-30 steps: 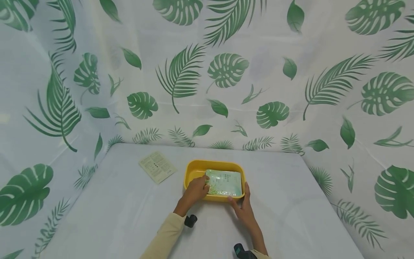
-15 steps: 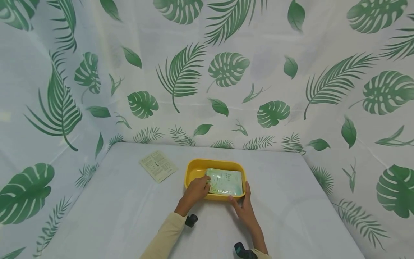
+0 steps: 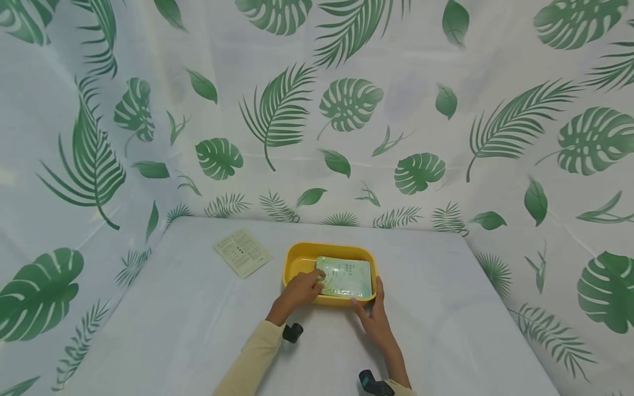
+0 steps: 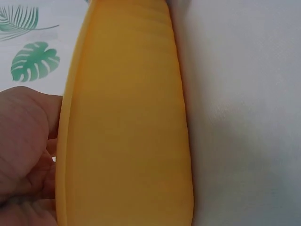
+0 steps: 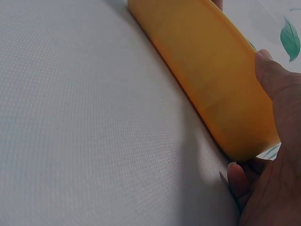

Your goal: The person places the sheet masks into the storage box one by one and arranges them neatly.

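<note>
A yellow plastic tray [image 3: 300,250] with rounded corners sits on the white table. Inside it, towards the right, lies a flat light-green sachet [image 3: 345,276] with printed characters and a leafy pattern. My left hand [image 3: 299,290] reaches over the tray's front wall, its curled fingers pinching the sachet's left edge; the lower fingers are hidden. At the front right corner, my right hand [image 3: 375,320] grips the tray, thumb near the front rim and fingers round the right end. In the right wrist view, the thumb [image 5: 270,70] lies at the rim and a fingertip shows low by the base.
A pale cream printed sheet [image 3: 242,253] lies flat and slanted on the table, left of the tray. Behind the table [image 3: 188,308] and along both sides hangs a white cloth [image 3: 297,49] with green leaves. Black wrist cameras [image 3: 293,333] sit at both cuffs.
My left index finger and thumb have shifted slightly right, further over the sachet. My right hand keeps its hold on the tray. The sheet and tray stay in place.
</note>
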The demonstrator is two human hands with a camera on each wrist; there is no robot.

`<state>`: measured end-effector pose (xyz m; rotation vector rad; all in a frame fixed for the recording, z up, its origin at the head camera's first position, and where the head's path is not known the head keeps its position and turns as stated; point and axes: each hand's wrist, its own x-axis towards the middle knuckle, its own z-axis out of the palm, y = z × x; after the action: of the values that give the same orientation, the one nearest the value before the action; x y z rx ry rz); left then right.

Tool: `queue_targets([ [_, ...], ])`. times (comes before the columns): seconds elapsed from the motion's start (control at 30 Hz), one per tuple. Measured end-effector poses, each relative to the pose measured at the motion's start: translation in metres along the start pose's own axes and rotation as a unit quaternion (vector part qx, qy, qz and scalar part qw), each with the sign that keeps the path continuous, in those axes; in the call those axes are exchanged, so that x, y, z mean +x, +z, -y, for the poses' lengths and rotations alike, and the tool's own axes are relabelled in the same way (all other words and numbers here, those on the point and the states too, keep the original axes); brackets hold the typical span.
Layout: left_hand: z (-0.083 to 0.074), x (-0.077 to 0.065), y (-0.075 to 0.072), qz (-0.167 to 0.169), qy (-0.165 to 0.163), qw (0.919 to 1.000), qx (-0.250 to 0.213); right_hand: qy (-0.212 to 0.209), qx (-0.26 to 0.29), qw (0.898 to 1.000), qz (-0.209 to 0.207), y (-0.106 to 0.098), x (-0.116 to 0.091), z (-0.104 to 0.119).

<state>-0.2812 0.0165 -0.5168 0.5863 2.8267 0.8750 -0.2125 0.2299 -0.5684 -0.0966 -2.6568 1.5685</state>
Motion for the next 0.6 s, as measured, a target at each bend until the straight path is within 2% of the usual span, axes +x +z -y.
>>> queue_targets([
  [0.1, 0.0, 0.0, 0.0, 0.006, 0.004, 0.9999, -0.013, 0.0, -0.001, 1.0, 0.0, -0.001, -0.001, 0.001],
  [0.23, -0.001, -0.001, 0.002, -0.007, 0.002, 1.0, -0.007, 0.003, 0.005, 1.0, 0.002, -0.002, -0.001, 0.004],
  [0.37, -0.002, 0.0, 0.004, -0.008, -0.022, 0.9997, 0.007, 0.002, 0.003, 1.0, 0.005, -0.002, 0.0, 0.004],
  [0.53, -0.002, 0.009, 0.002, 0.032, -0.068, 0.9969, -0.023, 0.002, 0.003, 1.0, 0.002, 0.0, 0.0, 0.003],
  [0.6, 0.0, 0.012, 0.0, 0.049, -0.071, 0.9955, -0.038, 0.004, 0.004, 1.0, 0.001, 0.001, 0.001, 0.002],
])
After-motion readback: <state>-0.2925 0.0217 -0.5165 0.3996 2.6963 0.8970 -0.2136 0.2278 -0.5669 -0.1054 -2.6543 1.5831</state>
